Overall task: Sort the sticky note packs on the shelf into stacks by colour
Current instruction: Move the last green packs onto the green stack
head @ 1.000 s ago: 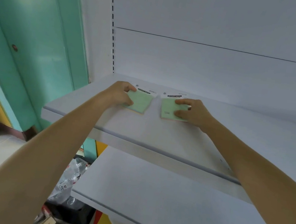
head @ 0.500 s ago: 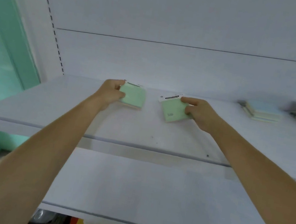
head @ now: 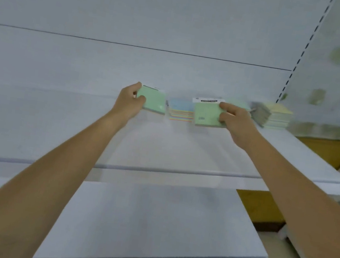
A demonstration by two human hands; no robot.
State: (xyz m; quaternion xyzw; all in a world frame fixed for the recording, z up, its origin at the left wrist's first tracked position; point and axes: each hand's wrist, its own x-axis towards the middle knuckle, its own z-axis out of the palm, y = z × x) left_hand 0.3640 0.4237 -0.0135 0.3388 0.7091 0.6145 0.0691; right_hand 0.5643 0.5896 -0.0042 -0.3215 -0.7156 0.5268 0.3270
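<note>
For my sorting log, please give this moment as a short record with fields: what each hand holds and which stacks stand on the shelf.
left hand: grips the left green pack
right hand: grips the right green pack, which has a white label strip at its top
between hands: blue-topped stack on the shelf
far right: yellow-topped stack
unclear: whether the held packs touch the shelf

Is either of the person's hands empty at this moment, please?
No, the left hand grips one green pack and the right hand grips another green pack.
</note>
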